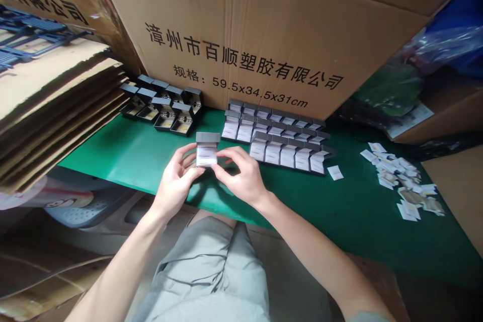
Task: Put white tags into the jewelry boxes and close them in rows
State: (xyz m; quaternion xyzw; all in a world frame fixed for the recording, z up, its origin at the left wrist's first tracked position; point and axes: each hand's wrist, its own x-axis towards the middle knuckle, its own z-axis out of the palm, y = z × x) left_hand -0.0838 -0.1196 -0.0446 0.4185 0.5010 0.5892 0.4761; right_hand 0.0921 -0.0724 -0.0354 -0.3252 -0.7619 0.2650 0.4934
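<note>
Between my two hands, above the front part of the green table, is a small grey jewelry box (pixel 207 149) with its lid up and a white insert inside. My left hand (pixel 177 175) is closed round the box's left side. At the right side, my right hand (pixel 241 171) pinches the insert's edge with thumb and forefinger. Rows of similar open boxes with white inserts (pixel 281 153) stand just beyond my right hand. Farther left is a group of open black boxes (pixel 183 121) whose insides look pale and yellowish, without white inserts.
A large printed carton (pixel 245 25) stands along the back of the green table (pixel 113 148). Loose white pieces (pixel 400 173) lie piled at the right, with a single white card (pixel 335 173) nearer. Stacked cardboard sheets (pixel 56 105) flank the left edge.
</note>
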